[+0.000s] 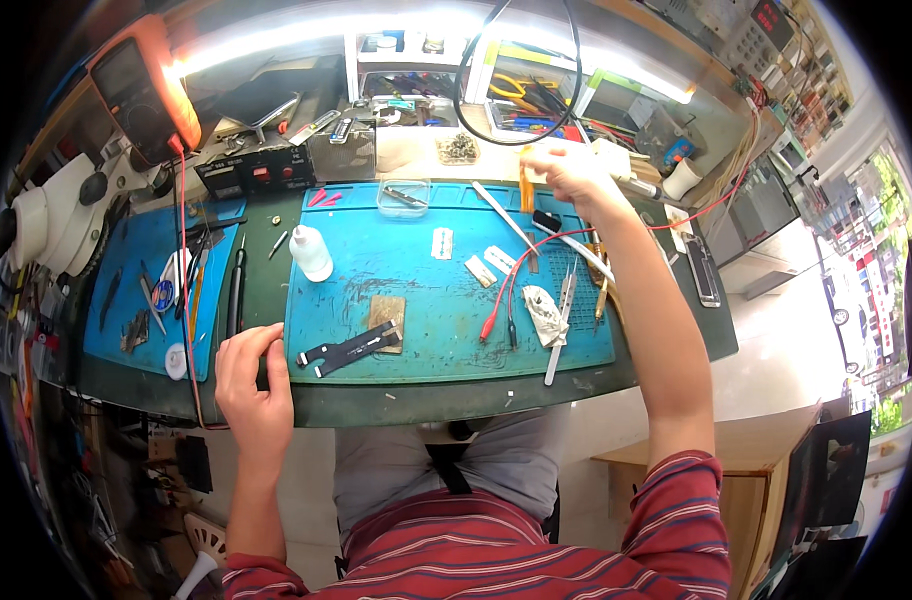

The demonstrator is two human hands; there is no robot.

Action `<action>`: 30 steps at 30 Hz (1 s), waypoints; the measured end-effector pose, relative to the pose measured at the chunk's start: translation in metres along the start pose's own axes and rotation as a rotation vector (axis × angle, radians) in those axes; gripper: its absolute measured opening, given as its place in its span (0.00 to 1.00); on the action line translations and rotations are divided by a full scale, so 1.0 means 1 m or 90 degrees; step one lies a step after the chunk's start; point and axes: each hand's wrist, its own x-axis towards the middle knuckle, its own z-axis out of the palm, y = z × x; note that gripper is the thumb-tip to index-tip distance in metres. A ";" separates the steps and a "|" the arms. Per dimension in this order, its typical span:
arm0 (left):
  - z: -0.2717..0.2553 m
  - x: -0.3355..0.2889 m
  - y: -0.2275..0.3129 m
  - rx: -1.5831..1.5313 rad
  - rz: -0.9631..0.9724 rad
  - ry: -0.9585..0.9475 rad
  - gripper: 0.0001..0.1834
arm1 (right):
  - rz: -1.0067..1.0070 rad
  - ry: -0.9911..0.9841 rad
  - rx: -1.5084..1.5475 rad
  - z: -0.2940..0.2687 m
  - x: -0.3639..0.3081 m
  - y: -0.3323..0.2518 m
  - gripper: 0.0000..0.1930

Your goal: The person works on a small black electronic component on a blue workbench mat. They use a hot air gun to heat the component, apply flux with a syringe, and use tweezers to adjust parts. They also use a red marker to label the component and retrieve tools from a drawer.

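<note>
My right hand [571, 178] reaches to the far side of the blue work mat [416, 280]. Its fingers are pinched together at the top of a slim orange object [527, 192], whose exact kind I cannot make out. At the mat's near left corner my left hand [251, 378] rests on the bench edge, thumb apart from the loosely bent fingers, holding nothing. Right of it a black flex cable [341, 350] lies partly over a worn metal plate [388, 318]. Below my right hand lie a black-bristled brush [576, 245], tweezers [563, 320] and a crumpled white tissue [544, 315].
A clear squeeze bottle [311, 254] stands on the mat's left, with razor blades [442, 243] farther right. Red and black clip leads [488, 328] cross the mat. A microscope [51, 215] and an orange multimeter [144, 85] stand left. A black cable loop [460, 75] hangs at the back.
</note>
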 end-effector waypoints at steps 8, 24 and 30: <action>-0.005 -0.003 0.000 -0.026 0.024 0.010 0.09 | -0.111 0.003 0.407 0.018 -0.100 -0.008 0.16; -0.024 -0.003 0.005 -0.040 0.059 -0.242 0.32 | -0.812 -0.039 -0.228 0.055 -0.221 0.033 0.13; -0.030 -0.007 0.008 -0.031 0.017 -0.205 0.32 | -0.856 -0.016 -0.265 0.056 -0.218 0.037 0.12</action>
